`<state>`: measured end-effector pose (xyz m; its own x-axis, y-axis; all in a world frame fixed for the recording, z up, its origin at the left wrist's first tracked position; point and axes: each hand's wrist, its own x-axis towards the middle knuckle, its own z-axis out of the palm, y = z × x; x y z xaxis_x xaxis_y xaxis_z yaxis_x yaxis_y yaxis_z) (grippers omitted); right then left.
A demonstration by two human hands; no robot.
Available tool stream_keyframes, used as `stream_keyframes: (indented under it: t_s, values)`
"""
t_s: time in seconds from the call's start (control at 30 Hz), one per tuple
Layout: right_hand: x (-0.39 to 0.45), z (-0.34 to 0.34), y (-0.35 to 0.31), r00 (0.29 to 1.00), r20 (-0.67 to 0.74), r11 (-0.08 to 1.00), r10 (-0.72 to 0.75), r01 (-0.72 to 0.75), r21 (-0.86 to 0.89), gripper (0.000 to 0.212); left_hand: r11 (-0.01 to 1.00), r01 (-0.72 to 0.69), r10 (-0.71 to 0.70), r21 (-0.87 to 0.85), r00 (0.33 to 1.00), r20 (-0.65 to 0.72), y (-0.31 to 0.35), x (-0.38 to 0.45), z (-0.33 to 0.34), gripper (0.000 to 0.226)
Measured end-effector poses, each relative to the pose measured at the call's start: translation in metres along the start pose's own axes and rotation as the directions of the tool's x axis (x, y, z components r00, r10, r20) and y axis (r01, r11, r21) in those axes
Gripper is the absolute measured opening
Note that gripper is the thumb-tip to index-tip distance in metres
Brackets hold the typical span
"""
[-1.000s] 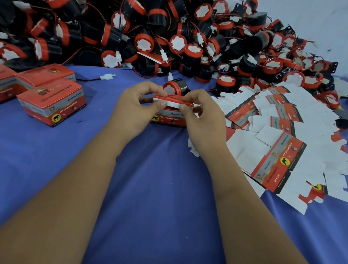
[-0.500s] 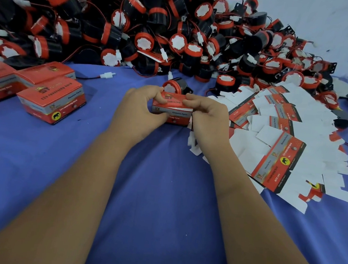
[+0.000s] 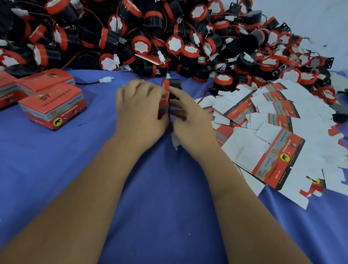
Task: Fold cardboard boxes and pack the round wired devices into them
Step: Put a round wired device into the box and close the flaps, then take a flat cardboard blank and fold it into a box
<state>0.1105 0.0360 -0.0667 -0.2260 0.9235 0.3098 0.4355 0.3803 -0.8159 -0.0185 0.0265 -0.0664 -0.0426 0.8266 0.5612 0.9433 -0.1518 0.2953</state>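
Red box [image 3: 164, 100], blurred and mostly hidden between both hands, sat mid-cloth [image 3: 76, 185] before the heap of round wired devices [image 3: 137, 30]. Left hand [image 3: 140, 110] curled around it; right hand [image 3: 191, 121] fingers lay extended against its side, grip unclear. Half a second earlier the box lay flat, lid up; now it stood on edge.

left hand [image 3: 140, 110] bare | right hand [image 3: 193, 123] bare | forearms unsleeved, no jewellery

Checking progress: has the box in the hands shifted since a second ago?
Yes. The box was turned from flat to on end, staying at the same distance from the finished boxes.
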Motion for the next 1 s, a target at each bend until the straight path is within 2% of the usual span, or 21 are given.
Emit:
stream_keyframes:
  t_s: [0.07,0.17,0.2,0.27,0.3,0.37,0.43,0.5,0.6,0.7,0.8,0.9,0.97,1.0]
  values:
    - [-0.001,0.002,-0.004,0.998,0.053,0.998,-0.039,0.042,-0.044,0.070,0.996,-0.082,0.080,-0.040,0.996,-0.048,0.003,0.000,-0.003,0.038]
    - [0.001,0.001,-0.007,0.991,-0.036,0.927,-0.132,0.111,-0.359,0.057,0.966,-0.118,0.122,-0.231,0.993,0.002,0.011,0.000,-0.006,0.042]
    - [0.002,-0.002,-0.006,0.986,-0.090,0.858,-0.137,0.073,-0.508,0.053,0.947,-0.106,0.129,-0.303,0.990,0.057,0.013,0.001,-0.006,0.041]
    - [0.003,-0.008,-0.003,0.980,-0.187,0.658,-0.063,-0.100,-0.746,0.057,0.932,-0.091,0.150,-0.351,0.978,0.146,0.015,0.000,-0.003,0.037]
    - [0.003,-0.011,-0.001,0.974,-0.227,0.579,-0.001,-0.185,-0.794,0.060,0.942,-0.085,0.142,-0.325,0.977,0.156,0.015,-0.001,-0.002,0.036]
    - [0.002,-0.017,0.003,0.953,-0.267,0.499,0.144,-0.303,-0.812,0.062,0.973,-0.040,0.073,-0.226,0.988,0.138,0.013,-0.002,0.001,0.043]
    - [0.003,-0.020,0.008,0.922,-0.264,0.453,0.283,-0.371,-0.811,0.060,0.995,0.080,-0.070,-0.057,0.986,0.152,0.005,-0.002,0.002,0.051]
    - [0.003,-0.022,0.013,0.899,-0.237,0.425,0.369,-0.389,-0.817,0.058,0.964,0.233,-0.256,0.130,0.945,0.203,-0.007,0.001,-0.001,0.058]
    - [0.002,-0.023,0.016,0.929,-0.158,0.457,0.333,-0.306,-0.835,0.050,0.893,0.383,-0.433,0.238,0.876,0.214,-0.022,0.004,-0.007,0.054]
    - [0.002,-0.025,0.016,0.982,-0.083,0.614,0.168,-0.170,-0.771,0.040,0.886,0.412,-0.450,0.212,0.873,0.186,-0.022,0.004,-0.008,0.047]
    - [0.001,-0.023,0.014,0.994,-0.043,0.762,0.102,-0.106,-0.639,0.038,0.948,0.294,-0.309,0.119,0.942,0.132,-0.018,0.004,-0.003,0.048]
    - [0.001,-0.022,0.011,0.995,-0.081,0.849,0.055,-0.089,-0.521,0.040,0.994,0.072,-0.061,-0.083,0.990,0.131,-0.004,0.002,0.000,0.039]
    - [0.003,-0.027,0.009,0.977,-0.210,0.827,-0.021,-0.101,-0.553,0.038,0.981,-0.065,0.089,-0.185,0.988,0.129,0.006,0.001,0.002,0.029]
    - [0.005,-0.031,0.007,0.956,-0.289,0.761,-0.050,-0.151,-0.631,0.036,0.968,-0.119,0.151,-0.222,0.980,0.131,0.010,-0.001,0.002,0.024]
